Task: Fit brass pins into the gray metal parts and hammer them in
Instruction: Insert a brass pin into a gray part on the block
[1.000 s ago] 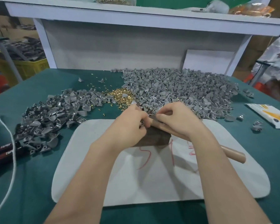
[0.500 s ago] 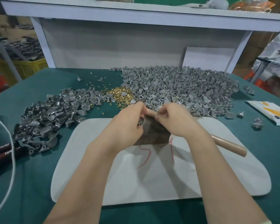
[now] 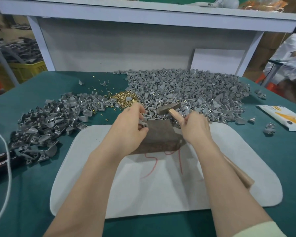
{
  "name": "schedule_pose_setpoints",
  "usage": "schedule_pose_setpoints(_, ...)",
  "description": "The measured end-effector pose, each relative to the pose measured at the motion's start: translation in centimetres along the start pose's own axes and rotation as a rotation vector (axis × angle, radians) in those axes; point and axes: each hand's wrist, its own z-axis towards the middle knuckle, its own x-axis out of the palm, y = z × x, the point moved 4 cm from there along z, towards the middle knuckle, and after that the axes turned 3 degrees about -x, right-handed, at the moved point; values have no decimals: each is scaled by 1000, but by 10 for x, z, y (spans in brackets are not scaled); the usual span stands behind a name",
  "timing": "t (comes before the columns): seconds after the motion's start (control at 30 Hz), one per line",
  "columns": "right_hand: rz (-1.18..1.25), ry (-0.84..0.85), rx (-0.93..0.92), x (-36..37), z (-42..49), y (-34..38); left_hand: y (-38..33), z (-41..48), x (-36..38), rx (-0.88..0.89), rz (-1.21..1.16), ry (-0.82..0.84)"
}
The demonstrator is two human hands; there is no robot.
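Gray part [image 3: 142, 123] in left grip [image 3: 126, 129]

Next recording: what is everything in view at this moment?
right heap: many parts, gray, table back right
left heap: many parts, gray, table left
pins: one pile, brass, between the heaps
held part: one, gray, at block's left edge
block: one, rusty brown, on pad
pad: one, white, front centre
hammer: one, wood handle, head beyond block
packet: one, white and yellow, far right
cord: one, white, left edge
table: one, green
left hand: pinches held part
right hand: grips hammer
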Motion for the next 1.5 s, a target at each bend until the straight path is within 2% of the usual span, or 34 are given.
schedule_pose_setpoints(0.07, 5, -9, 4, 1, 0, 1, 2, -1, -2, -34, -32, -32)
schedule_pose_setpoints(0.17, 52, -88, -33, -6, -2, 3, 1, -2, -2, -26, 42, -35)
schedule_pose_setpoints(0.27, 307, -199, -156, -25, -8, 18, -1, -3, -1, -21, 91, -28)
schedule_pose_setpoints(0.37, 491, 25, -375, -28, -24, 46, -2, -1, 3, -9, 129, 6)
schedule_pose_setpoints(0.43, 425, 184, -458, -21, -34, 59, -2, 0, 5, -3, 143, 16)
schedule_pose_setpoints(0.5, 365, 229, -488, -15, -39, 65, -2, 0, 6, 6, 133, 34)
schedule_pose_setpoints(0.73, 186, 89, -470, -13, -41, 70, -1, 2, 12, 25, 86, 30)
schedule_pose_setpoints(0.87, 152, 113, -429, -12, -38, 64, 2, 3, 7, -19, 93, -90)
schedule_pose_setpoints(0.93, 155, 145, -429, -10, -37, 63, 3, 2, 6, -22, 113, -91)
schedule_pose_setpoints(1.13, 323, 156, -359, -18, -27, 50, 3, 2, 8, -58, 170, -34)
schedule_pose_setpoints(1.23, 422, 180, -395, -21, -28, 51, 4, 2, 8, -67, 179, -26)
schedule_pose_setpoints(1.37, 457, 215, -445, -20, -31, 56, 3, 1, 7, -80, 105, -29)
schedule_pose_setpoints(1.5, 528, 160, -441, -23, -33, 57, 4, 3, 5, -75, 5, -105)
